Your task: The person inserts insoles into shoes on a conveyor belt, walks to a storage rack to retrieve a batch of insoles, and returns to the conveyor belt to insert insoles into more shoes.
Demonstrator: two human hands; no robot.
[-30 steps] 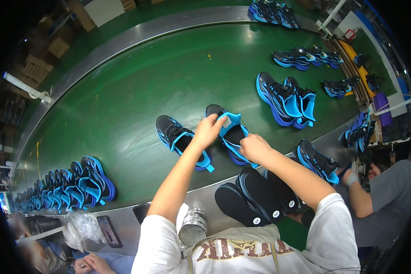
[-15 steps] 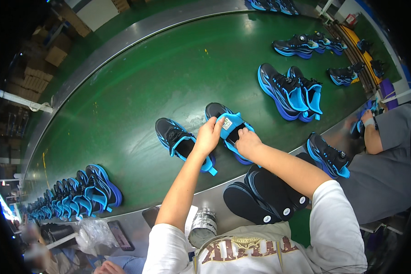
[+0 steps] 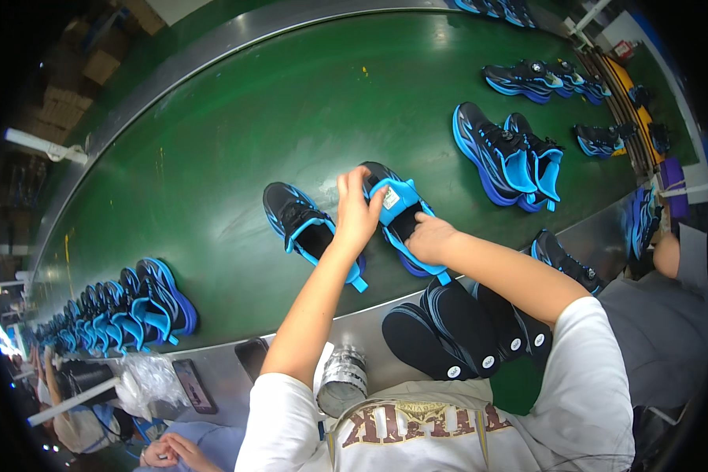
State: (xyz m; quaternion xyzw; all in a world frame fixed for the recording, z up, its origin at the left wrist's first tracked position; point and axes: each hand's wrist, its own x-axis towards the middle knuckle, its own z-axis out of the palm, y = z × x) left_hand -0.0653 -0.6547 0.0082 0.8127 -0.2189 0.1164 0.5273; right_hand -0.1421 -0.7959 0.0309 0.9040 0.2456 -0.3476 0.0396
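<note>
My left hand (image 3: 357, 208) grips the raised blue tongue of a black-and-blue sneaker (image 3: 407, 193), its thumb by the tongue's pale label and its fingers over the laces. My right hand (image 3: 433, 239) is closed at the collar on the shoe's right side, fingertips partly hidden in the dark opening. The shoe rests on the green work surface (image 3: 212, 173), toe pointing away from me. Just left of it stands a matching sneaker (image 3: 288, 206), partly behind my left forearm.
Black insoles (image 3: 421, 346) with white round stickers lie at the near edge, beside a wrapped roll (image 3: 343, 384) and a phone (image 3: 195, 385). A row of sneakers (image 3: 161, 295) runs along the left; a pair (image 3: 488, 149) stands right. Co-workers sit on both sides.
My left fingers have moved from the tongue's edge forward over the laces. My right hand stays at the collar, its fingers less bent. The view has shifted slightly.
</note>
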